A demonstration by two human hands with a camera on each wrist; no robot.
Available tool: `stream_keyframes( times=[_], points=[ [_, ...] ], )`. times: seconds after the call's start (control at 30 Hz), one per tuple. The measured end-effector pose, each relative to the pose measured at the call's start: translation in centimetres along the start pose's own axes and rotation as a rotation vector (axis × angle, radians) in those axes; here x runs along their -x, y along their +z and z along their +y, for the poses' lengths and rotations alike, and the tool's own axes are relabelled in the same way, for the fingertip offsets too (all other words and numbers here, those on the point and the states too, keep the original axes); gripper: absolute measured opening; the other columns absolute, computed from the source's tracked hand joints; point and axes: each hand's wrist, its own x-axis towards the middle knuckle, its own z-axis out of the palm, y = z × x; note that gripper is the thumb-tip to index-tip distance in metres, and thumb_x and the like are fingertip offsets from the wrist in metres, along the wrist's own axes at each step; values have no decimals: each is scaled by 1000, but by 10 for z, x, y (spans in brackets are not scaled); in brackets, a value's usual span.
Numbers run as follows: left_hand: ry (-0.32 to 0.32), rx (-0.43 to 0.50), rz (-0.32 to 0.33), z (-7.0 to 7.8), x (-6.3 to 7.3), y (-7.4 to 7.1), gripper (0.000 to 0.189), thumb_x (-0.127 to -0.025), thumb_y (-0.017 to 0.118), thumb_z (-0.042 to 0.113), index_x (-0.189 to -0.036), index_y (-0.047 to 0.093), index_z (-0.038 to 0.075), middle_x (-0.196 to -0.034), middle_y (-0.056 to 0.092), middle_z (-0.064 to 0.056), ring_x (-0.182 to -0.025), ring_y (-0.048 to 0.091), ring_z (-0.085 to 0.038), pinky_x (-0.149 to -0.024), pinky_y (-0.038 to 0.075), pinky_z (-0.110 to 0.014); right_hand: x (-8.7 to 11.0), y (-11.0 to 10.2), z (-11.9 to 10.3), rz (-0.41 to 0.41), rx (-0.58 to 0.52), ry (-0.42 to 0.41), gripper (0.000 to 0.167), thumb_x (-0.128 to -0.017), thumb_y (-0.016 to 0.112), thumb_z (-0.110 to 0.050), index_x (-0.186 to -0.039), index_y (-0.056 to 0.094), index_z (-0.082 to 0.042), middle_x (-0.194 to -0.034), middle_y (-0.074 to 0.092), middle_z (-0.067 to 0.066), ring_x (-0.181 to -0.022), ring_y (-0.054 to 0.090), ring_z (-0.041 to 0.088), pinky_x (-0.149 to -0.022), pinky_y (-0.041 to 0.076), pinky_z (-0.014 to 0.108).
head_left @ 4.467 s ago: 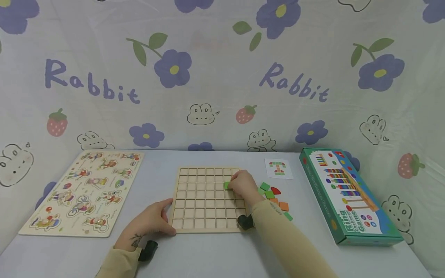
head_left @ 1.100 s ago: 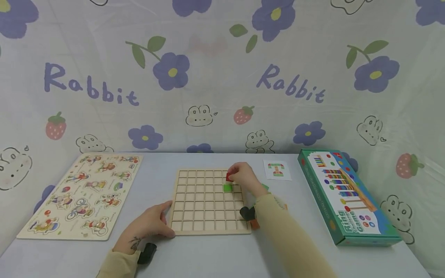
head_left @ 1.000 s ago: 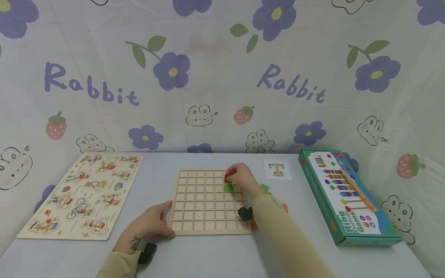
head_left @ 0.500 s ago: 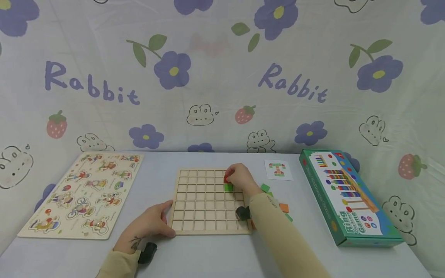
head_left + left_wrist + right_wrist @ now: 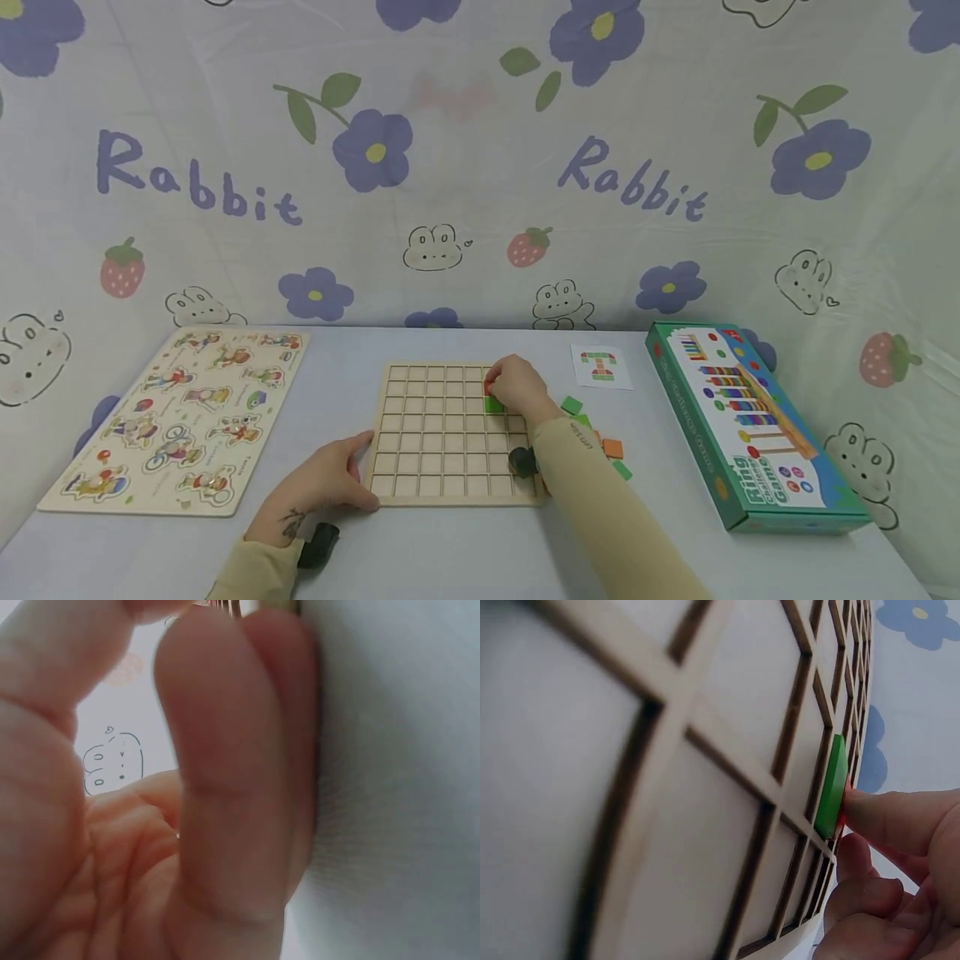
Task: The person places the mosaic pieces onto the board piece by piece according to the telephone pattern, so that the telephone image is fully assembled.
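Note:
A wooden grid board (image 5: 450,502) lies flat on the table. At its left edge my left hand (image 5: 322,479) rests, thumb by the near corner and index finger farther up the side; its fingers fill much of the left wrist view. My right hand (image 5: 520,387) pinches a small red tile (image 5: 487,388) at a cell near the board's far right corner. Most of that tile is hidden behind the fingers. Just nearer than it, a green tile (image 5: 492,405) sits in the grid; the right wrist view shows its raised edge beside the thumb.
Loose green tiles (image 5: 572,405) and an orange tile (image 5: 612,449) lie right of the board, partly behind the right sleeve. Beyond them is a pattern card (image 5: 602,367). A green toy box (image 5: 750,425) stands at right, a wooden picture puzzle (image 5: 180,421) at left.
Earlier, my right hand was at the green tile, which now sits in the grid. The red piece has left the loose pile and come down to the cell behind it. My left hand stays put.

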Motion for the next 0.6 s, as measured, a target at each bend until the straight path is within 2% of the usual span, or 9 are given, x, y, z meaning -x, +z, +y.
stream_keyframes(
  times=[0.1,0.2,0.3,0.43,0.6],
  points=[
    [-3,-3,1,-1,-1,0,96,-55,83,6,-140,39,5,-63,49,-5,-52,43,-15,-48,35,-27,2,-3,3,10,-56,-4,23,-84,60,-15,-105,67,-9,-106,64,8,-87,57,20,-78,46,37],
    [-4,-7,-1,-2,-2,1,96,-55,84,6,-140,39,5,-64,50,-5,-52,44,-15,-49,36,-28,5,-10,11,23,-227,-15,29,-85,61,-17,-113,63,-7,-107,61,11,-89,56,21,-76,46,35],
    [5,-6,-5,-2,-2,0,96,-55,83,5,-139,39,4,-66,51,-6,-54,45,-15,-49,37,-28,9,-23,20,24,-451,-14,36,-84,64,-15,-118,59,-6,-101,59,11,-77,53,18,-64,44,29],
    [26,-3,-11,-3,-2,-1,96,-54,83,4,-139,39,3,-68,51,-6,-55,46,-16,-50,37,-28,19,-41,36,13,-643,30,40,-83,66,-14,-121,55,-11,-92,57,5,-62,45,14,-52,36,26],
    [53,17,-10,-3,-2,-2,96,-53,82,1,-138,38,0,-69,50,-6,-57,46,-15,-50,38,-27,38,-60,62,11,-685,73,44,-83,66,-17,-124,52,-13,-92,56,2,-64,47,14,-54,39,26]
  ],
)
